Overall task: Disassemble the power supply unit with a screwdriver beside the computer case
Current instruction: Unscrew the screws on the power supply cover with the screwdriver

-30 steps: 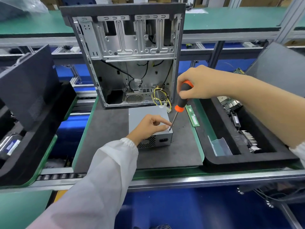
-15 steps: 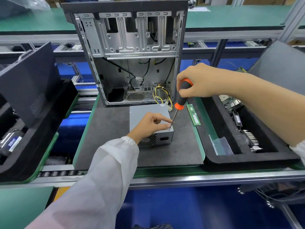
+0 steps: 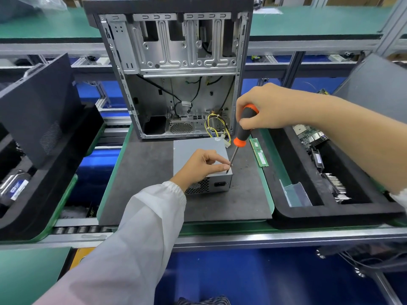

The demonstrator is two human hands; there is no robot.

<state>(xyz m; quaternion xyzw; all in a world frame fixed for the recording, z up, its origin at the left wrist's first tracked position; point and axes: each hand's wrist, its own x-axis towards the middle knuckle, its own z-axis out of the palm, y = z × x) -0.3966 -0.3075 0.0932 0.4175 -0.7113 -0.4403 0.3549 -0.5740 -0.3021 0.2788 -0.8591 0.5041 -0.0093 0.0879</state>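
Power supply [image 3: 199,148] lies on the dark mat [image 3: 143,183] of the worktop, just in front of the open computer case [image 3: 176,69]. Right hand [image 3: 266,107]: grip clamped around the screwdriver [image 3: 242,133] handle, tip down at the supply's near right top corner. Left hand [image 3: 199,165] rests on the supply's top, fingers curled, fingertips pinched together beside the tip. Memory stick [image 3: 259,153] lies to the right.

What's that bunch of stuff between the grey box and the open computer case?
In the head view, yellow and black wires with a white plug run from the power supply into the computer case.
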